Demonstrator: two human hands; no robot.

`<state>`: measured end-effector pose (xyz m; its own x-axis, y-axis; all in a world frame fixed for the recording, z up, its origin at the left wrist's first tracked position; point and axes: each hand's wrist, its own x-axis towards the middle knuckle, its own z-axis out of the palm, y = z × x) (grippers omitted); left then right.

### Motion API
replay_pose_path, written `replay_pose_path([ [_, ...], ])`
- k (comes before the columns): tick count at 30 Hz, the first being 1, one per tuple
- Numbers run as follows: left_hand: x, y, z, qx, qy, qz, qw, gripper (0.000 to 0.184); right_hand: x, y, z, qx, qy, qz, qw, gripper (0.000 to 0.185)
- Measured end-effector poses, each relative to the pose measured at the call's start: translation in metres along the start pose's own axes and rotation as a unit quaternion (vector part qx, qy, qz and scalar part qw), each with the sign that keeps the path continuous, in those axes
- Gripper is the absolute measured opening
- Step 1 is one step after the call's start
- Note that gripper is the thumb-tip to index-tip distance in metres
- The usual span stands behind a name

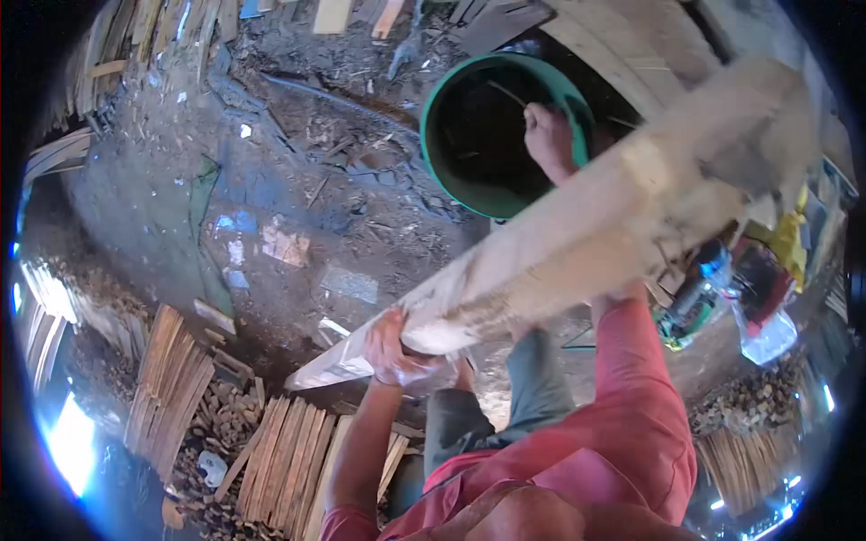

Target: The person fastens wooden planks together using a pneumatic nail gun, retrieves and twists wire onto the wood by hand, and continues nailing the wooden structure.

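A long wooden beam [523,270] slants across the view, its thin end low on the left and its broad end high on the right, blurred. My left hand [390,350] is closed around the beam near the thin end. My right arm, in a red sleeve, passes under the beam. Beyond it, my right hand [548,140] is closed over the mouth of a green bucket [433,149]. A thin stick [507,93] sticks out of its fingers, over the bucket's dark inside. What the bucket contains is too dark to make out.
Wood slats [281,460] are stacked at the lower left, beside a heap of small wood pieces [225,415]. Bottles and bags [758,288] lie at the right. Boards [613,45] lie behind the bucket. Scraps and a dark cloth strip [206,243] litter the dirt floor.
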<state>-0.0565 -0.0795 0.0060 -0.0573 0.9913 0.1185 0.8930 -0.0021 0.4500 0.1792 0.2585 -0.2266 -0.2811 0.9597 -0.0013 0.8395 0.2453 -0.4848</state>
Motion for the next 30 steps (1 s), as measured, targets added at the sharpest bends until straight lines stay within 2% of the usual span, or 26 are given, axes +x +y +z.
replay_pose_path([
  [1,0.0,0.003,-0.001,-0.002,-0.004,-0.003,1.0,0.089,-0.014,-0.002,-0.013,0.068,-0.006,0.026,0.997,0.013],
  [2,0.009,0.013,-0.006,-0.007,-0.011,-0.039,0.999,0.087,-0.041,0.008,-0.021,0.256,0.028,0.089,0.962,0.016],
  [3,0.01,0.016,-0.007,-0.009,-0.01,-0.045,0.999,0.087,-0.08,0.026,-0.021,0.433,0.062,0.147,0.887,0.02],
  [4,0.011,0.016,-0.008,-0.01,-0.008,-0.05,0.999,0.086,-0.1,0.016,-0.051,0.509,0.056,0.213,0.832,0.02],
  [6,0.014,0.021,-0.009,-0.011,-0.001,-0.058,0.998,0.083,-0.137,-0.026,-0.129,0.575,0.045,0.316,0.753,0.02],
  [8,0.014,0.024,-0.014,-0.007,0.004,-0.067,0.998,0.079,-0.169,-0.06,-0.202,0.593,0.04,0.357,0.72,0.021],
  [12,0.013,0.025,-0.017,-0.042,0.019,-0.071,0.996,0.08,-0.212,-0.085,-0.31,0.582,0.052,0.333,0.74,0.023],
  [16,0.016,0.029,-0.024,-0.039,0.014,-0.063,0.997,0.081,-0.187,-0.126,-0.375,0.463,0.041,0.313,0.828,0.021],
  [19,0.01,0.026,-0.022,-0.044,-0.026,-0.095,0.994,0.083,-0.174,-0.138,-0.379,0.56,0.112,0.237,0.786,0.02],
  [20,0.011,0.025,-0.02,-0.043,-0.018,-0.086,0.995,0.084,-0.173,-0.145,-0.384,0.599,0.108,0.195,0.77,0.02],
  [22,0.01,0.024,-0.019,-0.039,-0.007,-0.071,0.997,0.085,-0.17,-0.17,-0.385,0.625,0.129,0.178,0.749,0.02],
  [27,0.012,0.027,-0.021,-0.04,-0.008,-0.076,0.996,0.085,-0.177,-0.155,-0.371,0.514,0.103,0.202,0.827,0.016],
  [28,0.012,0.028,-0.022,-0.038,-0.006,-0.075,0.996,0.085,-0.179,-0.154,-0.369,0.507,0.119,0.203,0.829,0.014],
  [30,0.012,0.027,-0.022,-0.034,-0.013,-0.077,0.996,0.084,-0.177,-0.154,-0.377,0.542,0.06,0.243,0.802,0.018],
])
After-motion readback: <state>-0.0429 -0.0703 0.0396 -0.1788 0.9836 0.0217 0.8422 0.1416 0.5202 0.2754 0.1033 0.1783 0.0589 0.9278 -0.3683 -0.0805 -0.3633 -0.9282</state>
